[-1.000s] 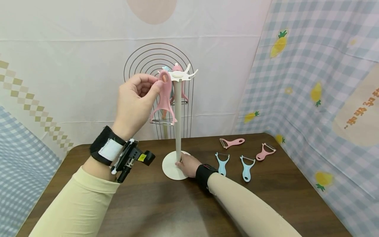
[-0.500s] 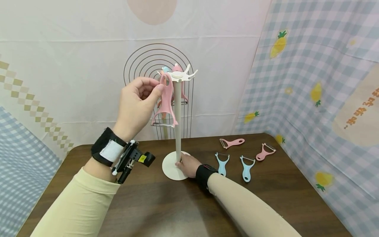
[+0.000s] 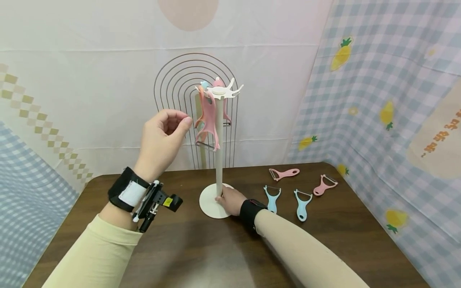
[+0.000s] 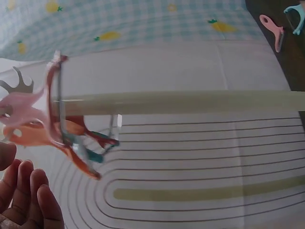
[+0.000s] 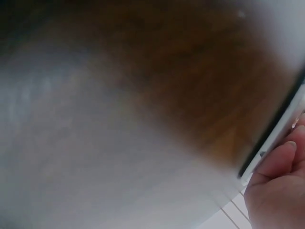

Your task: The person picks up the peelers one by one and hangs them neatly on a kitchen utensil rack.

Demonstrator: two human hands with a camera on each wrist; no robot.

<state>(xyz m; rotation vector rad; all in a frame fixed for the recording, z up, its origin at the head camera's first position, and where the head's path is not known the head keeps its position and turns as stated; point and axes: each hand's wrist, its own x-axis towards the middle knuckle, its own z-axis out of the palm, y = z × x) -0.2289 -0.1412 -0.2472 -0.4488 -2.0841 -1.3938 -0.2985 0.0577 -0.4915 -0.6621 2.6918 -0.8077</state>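
A white hanging stand (image 3: 219, 160) with a round base and a hooked top stands on the table. A pink peeler (image 3: 209, 116) hangs tilted on a left-hand hook, blade end down. Beside and behind it hang an orange peeler (image 4: 33, 136), a blue peeler (image 3: 205, 84) and another pink peeler (image 3: 218, 82), partly covered. Just left of the front pink peeler is my left hand (image 3: 160, 138), its fingers loosely curled and holding nothing; the left wrist view shows a gap to the peelers. My right hand (image 3: 232, 201) grips the stand low down, at its base.
On the table (image 3: 173, 240), right of the stand, lie two pink peelers, one farther back (image 3: 288, 173), and two light blue peelers, one nearer the front (image 3: 301, 210). My right forearm (image 3: 306, 244) crosses the table in front of them. Fabric (image 3: 266, 120) hangs behind.
My left hand has let go of the pink peeler, now on the hook, and drawn back down and slightly left. The peeler has swung to the right. My right hand keeps its place.
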